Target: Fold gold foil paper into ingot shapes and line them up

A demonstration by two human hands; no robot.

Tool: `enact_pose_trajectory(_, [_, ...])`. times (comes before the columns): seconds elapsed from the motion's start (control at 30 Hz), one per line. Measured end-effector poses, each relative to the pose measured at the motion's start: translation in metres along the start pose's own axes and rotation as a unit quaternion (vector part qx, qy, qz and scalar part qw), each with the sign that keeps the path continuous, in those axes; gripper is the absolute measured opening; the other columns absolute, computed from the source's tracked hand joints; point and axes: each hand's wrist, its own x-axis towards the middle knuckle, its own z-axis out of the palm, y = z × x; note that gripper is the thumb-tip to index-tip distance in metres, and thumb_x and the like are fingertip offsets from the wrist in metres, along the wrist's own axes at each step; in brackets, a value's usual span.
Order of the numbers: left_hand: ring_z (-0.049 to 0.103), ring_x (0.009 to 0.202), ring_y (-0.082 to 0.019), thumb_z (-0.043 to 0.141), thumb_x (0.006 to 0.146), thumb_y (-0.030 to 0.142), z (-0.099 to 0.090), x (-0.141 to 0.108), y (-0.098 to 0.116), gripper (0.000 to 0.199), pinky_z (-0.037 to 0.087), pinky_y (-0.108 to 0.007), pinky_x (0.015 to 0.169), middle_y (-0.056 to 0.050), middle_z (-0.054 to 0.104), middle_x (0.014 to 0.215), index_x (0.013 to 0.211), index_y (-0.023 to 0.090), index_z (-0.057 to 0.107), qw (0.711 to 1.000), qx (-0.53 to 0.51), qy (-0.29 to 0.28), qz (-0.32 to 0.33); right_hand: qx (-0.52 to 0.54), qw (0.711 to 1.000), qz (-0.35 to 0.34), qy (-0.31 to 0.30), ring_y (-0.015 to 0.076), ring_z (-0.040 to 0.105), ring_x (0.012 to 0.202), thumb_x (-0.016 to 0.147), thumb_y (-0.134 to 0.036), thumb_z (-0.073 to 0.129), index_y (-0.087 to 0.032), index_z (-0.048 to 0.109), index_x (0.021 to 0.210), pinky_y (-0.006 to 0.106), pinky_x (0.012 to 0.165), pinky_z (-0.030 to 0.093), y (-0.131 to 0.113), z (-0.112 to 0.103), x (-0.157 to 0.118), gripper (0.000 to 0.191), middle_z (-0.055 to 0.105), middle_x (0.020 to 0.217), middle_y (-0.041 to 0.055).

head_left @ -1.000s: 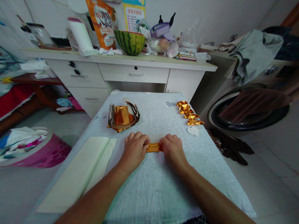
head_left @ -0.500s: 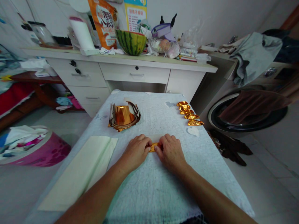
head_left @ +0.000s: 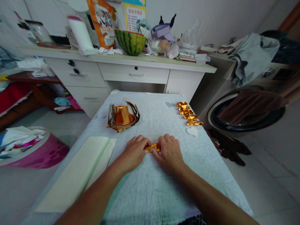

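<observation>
A small folded strip of gold foil paper [head_left: 154,147] lies low over the table, between my two hands. My left hand [head_left: 135,150] pinches its left end with closed fingers. On the other end, my right hand [head_left: 171,152] has its thumb and fingers pressed around the foil. Just beyond the fingers shows a pale, translucent sheet edge [head_left: 152,137]. Several folded gold foil pieces [head_left: 191,117] stand in a row at the right edge of the table. Farther left sits a curled stack of gold foil sheets [head_left: 122,115], bent into a ring with upright ends.
A cloth-covered table [head_left: 154,193] spreads beneath my arms. Folded cream paper [head_left: 70,175] lies at its left. A pink bin [head_left: 44,153] stands on the floor. Behind are a white desk [head_left: 138,73] with a cut watermelon [head_left: 130,42] and a washing machine [head_left: 246,112].
My left hand has slid slightly left along the foil, so more gold shows between the hands. The whole view has shifted a little.
</observation>
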Motion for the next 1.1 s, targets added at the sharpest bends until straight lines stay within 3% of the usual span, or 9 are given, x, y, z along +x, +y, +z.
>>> enact_pose_trajectory(0.4, [0.046,0.101,-0.020,0.042,0.079,0.010,-0.011,-0.005,0.000,0.034,0.037,-0.035,0.091,-0.002,0.054,0.109,0.106,0.025,0.055,0.999,-0.007,-0.042,0.007,0.074,0.997,0.007,-0.026,0.0214,0.046,0.088,0.083,-0.027,0.061,-0.022,0.056,0.093,0.033,0.075,0.031,0.018,-0.004,-0.001,0.012,0.054,0.094,0.0037])
enact_pose_trajectory(0.63, [0.047,0.101,-0.020,0.041,0.080,0.008,-0.015,-0.006,0.004,0.037,0.038,-0.034,0.090,-0.003,0.055,0.109,0.109,0.026,0.056,0.999,0.001,-0.049,-0.004,0.100,0.994,0.030,-0.032,0.0239,0.047,0.097,0.080,-0.022,0.063,-0.028,0.057,0.113,0.037,0.083,0.034,0.038,-0.006,-0.003,0.034,0.052,0.109,0.0069])
enact_pose_trajectory(0.87, [0.047,0.103,-0.020,0.042,0.080,0.008,-0.017,-0.006,0.006,0.037,0.038,-0.035,0.092,-0.002,0.055,0.111,0.109,0.026,0.057,0.999,-0.001,-0.053,-0.007,0.121,0.991,0.039,-0.042,0.0243,0.047,0.102,0.080,-0.018,0.060,-0.031,0.053,0.122,0.039,0.087,0.036,0.047,-0.013,-0.003,0.044,0.051,0.114,0.0071])
enact_pose_trajectory(1.1, [0.047,0.103,-0.020,0.041,0.079,0.007,-0.014,-0.005,0.002,0.048,0.038,-0.035,0.094,-0.003,0.055,0.112,0.118,0.030,0.056,0.999,-0.015,-0.049,0.012,0.177,0.984,-0.001,0.006,0.0230,0.046,0.100,0.070,-0.011,0.053,-0.019,0.050,0.110,0.036,0.087,0.038,0.052,-0.015,-0.006,0.041,0.051,0.110,0.0084])
